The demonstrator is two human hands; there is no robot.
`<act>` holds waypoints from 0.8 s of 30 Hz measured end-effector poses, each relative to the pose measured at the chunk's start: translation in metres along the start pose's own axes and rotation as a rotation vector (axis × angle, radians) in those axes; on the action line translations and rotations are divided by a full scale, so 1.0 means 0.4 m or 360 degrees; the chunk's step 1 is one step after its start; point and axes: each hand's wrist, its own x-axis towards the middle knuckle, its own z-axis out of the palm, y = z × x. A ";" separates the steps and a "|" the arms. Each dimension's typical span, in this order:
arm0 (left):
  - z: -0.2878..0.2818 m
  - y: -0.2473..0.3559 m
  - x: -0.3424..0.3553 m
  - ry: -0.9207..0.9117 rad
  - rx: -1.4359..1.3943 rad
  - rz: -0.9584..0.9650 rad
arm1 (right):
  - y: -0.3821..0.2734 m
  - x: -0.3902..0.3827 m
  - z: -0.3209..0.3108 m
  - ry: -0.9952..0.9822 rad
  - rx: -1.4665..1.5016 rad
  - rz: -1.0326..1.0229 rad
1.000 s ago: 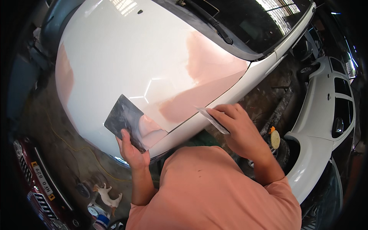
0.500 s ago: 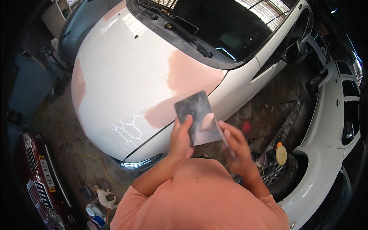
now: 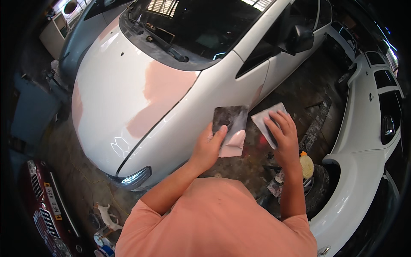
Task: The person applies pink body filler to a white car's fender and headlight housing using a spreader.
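Left hand (image 3: 208,147) grips dark board (image 3: 226,116) by its left edge, pink putty (image 3: 233,143) on lower part. Right hand (image 3: 284,136) grasps grey spreader (image 3: 262,121), projecting up-left.

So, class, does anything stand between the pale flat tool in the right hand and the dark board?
Nothing visible: only a narrow gap separates the pale flat tool from the dark board in the left hand.
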 end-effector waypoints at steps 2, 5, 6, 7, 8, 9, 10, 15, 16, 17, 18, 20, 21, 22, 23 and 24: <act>0.058 0.013 -0.012 -0.0016 -0.0032 0.0007 | -0.005 0.028 0.000 -0.0093 0.0053 -0.0092; 0.118 0.034 -0.006 0.0004 0.0061 0.0107 | 0.004 -0.017 0.026 -0.0035 0.0114 -0.0258; 0.125 0.021 0.003 0.0054 0.0222 0.0191 | 0.001 -0.043 0.039 -0.0037 0.0140 -0.0253; 0.132 0.000 0.010 0.0112 0.0377 0.0271 | -0.006 -0.060 0.045 -0.0050 0.0189 -0.0248; 0.134 -0.050 0.024 0.0124 0.0327 0.0370 | -0.011 -0.078 0.045 -0.0075 0.0257 -0.0297; 0.146 -0.046 0.024 0.0145 0.0408 0.0342 | -0.007 -0.099 0.044 -0.0106 0.0307 -0.0336; 0.157 -0.032 0.018 0.0166 0.0491 0.0313 | -0.006 -0.118 0.045 -0.0150 0.0312 -0.0382; 0.197 -0.007 0.021 0.0366 0.0594 0.0301 | 0.023 -0.184 0.063 -0.0473 0.0455 -0.0396; 0.213 0.028 0.022 0.0361 0.0677 0.0387 | 0.052 -0.208 0.068 -0.0348 0.0555 -0.0255; 0.218 0.043 0.026 0.0289 0.0633 0.0336 | 0.085 -0.236 0.077 -0.0223 0.0652 -0.0111; 0.220 0.056 0.030 0.0228 0.0599 0.0285 | 0.105 -0.249 0.083 -0.0095 0.0761 0.0026; 0.221 -0.009 0.047 0.0301 0.0410 0.0527 | 0.084 -0.228 0.055 0.0274 0.0936 -0.0041; 0.224 -0.046 0.046 0.0304 0.0161 0.0370 | 0.059 -0.215 0.036 0.0394 0.0889 -0.0088; 0.234 -0.071 0.047 0.0281 -0.0108 0.0218 | 0.042 -0.210 0.029 0.0415 0.0966 -0.0179; 0.244 -0.091 0.044 0.0259 -0.0373 0.0064 | 0.026 -0.207 0.030 0.0436 0.1046 -0.0271; 0.263 -0.100 0.042 0.0322 -0.0571 0.0057 | 0.020 -0.205 0.038 0.0355 0.0959 -0.0359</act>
